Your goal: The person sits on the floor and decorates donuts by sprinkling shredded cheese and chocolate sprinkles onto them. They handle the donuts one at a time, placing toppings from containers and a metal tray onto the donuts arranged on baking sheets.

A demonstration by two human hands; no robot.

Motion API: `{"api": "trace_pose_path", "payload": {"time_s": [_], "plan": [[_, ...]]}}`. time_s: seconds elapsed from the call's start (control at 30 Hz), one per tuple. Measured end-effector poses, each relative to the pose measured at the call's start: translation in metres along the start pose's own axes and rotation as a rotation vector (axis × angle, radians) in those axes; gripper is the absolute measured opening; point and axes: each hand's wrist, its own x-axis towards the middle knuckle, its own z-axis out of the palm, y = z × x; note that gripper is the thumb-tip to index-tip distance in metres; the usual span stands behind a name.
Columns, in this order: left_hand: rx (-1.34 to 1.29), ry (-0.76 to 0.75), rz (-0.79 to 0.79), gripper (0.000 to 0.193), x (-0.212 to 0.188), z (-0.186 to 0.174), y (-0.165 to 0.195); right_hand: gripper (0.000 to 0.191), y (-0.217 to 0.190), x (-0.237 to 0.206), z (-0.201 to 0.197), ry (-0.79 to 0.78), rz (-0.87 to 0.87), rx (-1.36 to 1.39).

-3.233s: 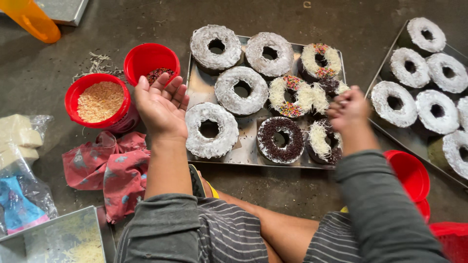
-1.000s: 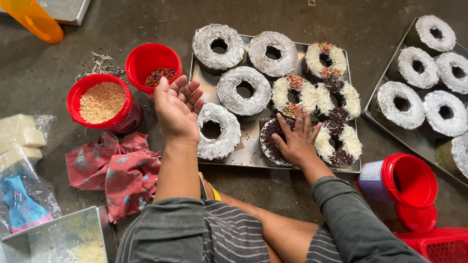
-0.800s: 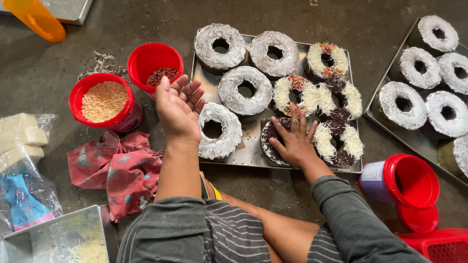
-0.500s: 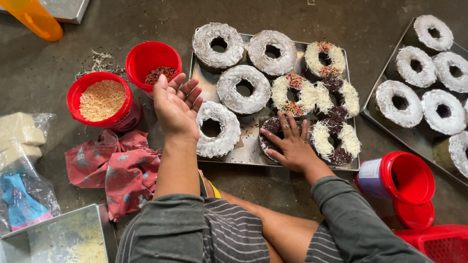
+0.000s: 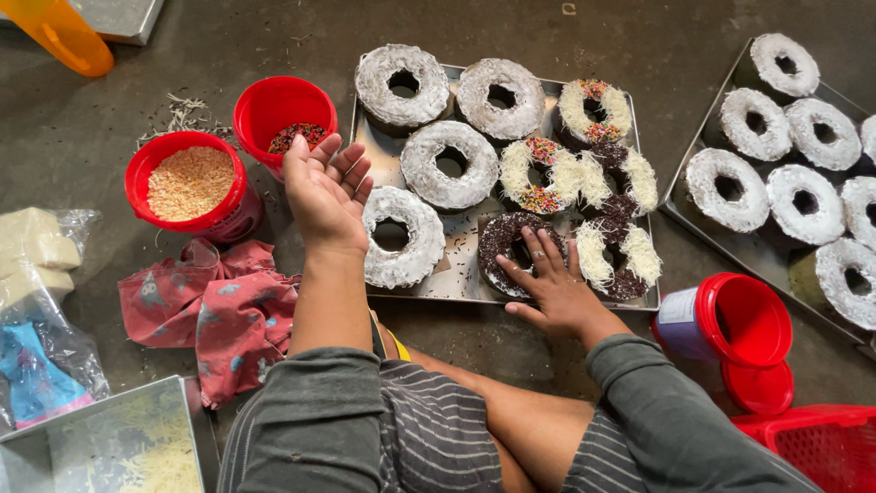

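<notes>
The left hand (image 5: 324, 187) is raised palm-up, cupped with fingers loosely spread and pointing away from the body, its bare forearm reaching out from a grey sleeve, while the right hand (image 5: 547, 288) lies palm-down, fingers splayed forward, wrist bent, a ring on one finger.

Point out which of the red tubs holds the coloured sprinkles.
The red tub just beyond the left hand; the tub left of it holds pale crumbs, and the one by the right knee looks empty.
</notes>
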Motion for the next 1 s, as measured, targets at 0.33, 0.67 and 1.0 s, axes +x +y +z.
{"api": "trace_pose_path", "payload": {"time_s": [0.33,0.67,1.0], "plan": [[0.0,0.007,-0.013,0.059,-0.003,-0.001,0.002,0.081,-0.04,-0.001,0.008,0.005,0.028,-0.049],[-0.013,0.01,-0.019,0.06,-0.003,-0.004,0.001,0.086,0.012,-0.03,-0.005,-0.06,0.306,0.006],[-0.004,0.009,-0.007,0.06,-0.005,-0.003,0.002,0.089,-0.017,-0.03,0.009,-0.087,0.278,0.035]]}}
